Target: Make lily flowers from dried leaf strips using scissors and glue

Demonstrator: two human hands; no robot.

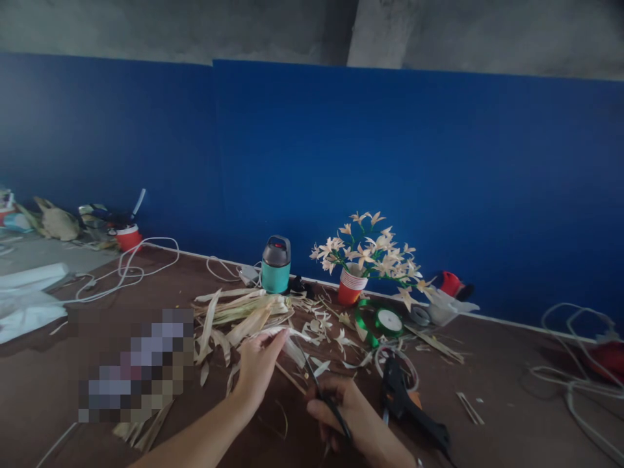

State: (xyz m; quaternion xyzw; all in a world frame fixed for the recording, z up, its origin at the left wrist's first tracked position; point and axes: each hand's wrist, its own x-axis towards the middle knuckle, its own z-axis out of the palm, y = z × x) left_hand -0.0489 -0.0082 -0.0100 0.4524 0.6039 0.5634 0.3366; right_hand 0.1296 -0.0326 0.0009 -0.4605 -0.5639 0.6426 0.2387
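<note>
Left grip (259, 365) pinching pale husk (292, 353); right grip's (347, 408) scissors (335, 415) just beside.

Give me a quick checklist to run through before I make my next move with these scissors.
1. Husk piece gripped: ok, pinched in the left hand's fingertips.
2. Scissors in hand: ok, held by the black handle in the right hand.
3. Left fingertips clear of the blades: cannot tell; the blades point toward them, and the gap is unclear.
4. Glue gun switched off: cannot tell; it lies on the table beside the right hand.
5. Flowers out of the way: ok, standing in the red cup beyond both hands.
6. Work area free of scraps: not ok; husk scraps lie around the hands.
</note>
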